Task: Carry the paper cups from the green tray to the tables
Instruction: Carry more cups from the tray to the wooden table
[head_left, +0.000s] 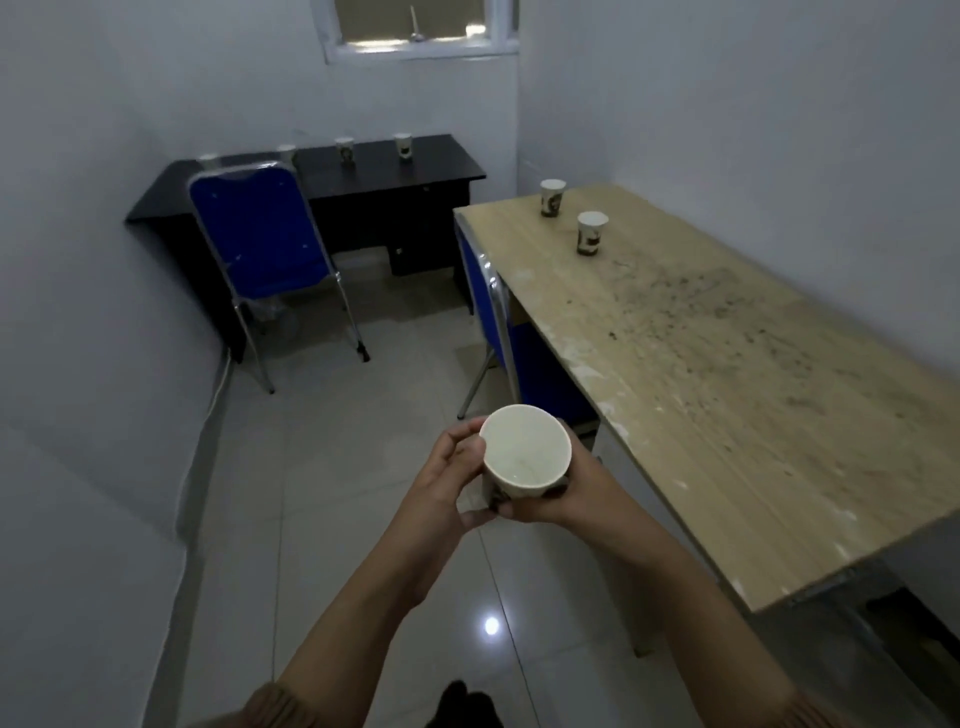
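Observation:
I hold an empty white paper cup (524, 451) upright over the tiled floor, in front of my chest. My left hand (451, 478) grips its left side and my right hand (558, 496) wraps its lower right side. The wooden table (727, 395) stands to my right, with two paper cups (551, 197) (591, 233) near its far end. Against the back wall a black desk (441, 166) carries several more cups, two of them (344, 149) (403, 145) in plain sight. The green tray is out of view.
A blue metal-framed chair (260, 239) stands in front of the black desk. A second blue chair (498, 332) is tucked under the wooden table's left edge. White walls close in on the left and right. A window (415, 26) is set above the desk.

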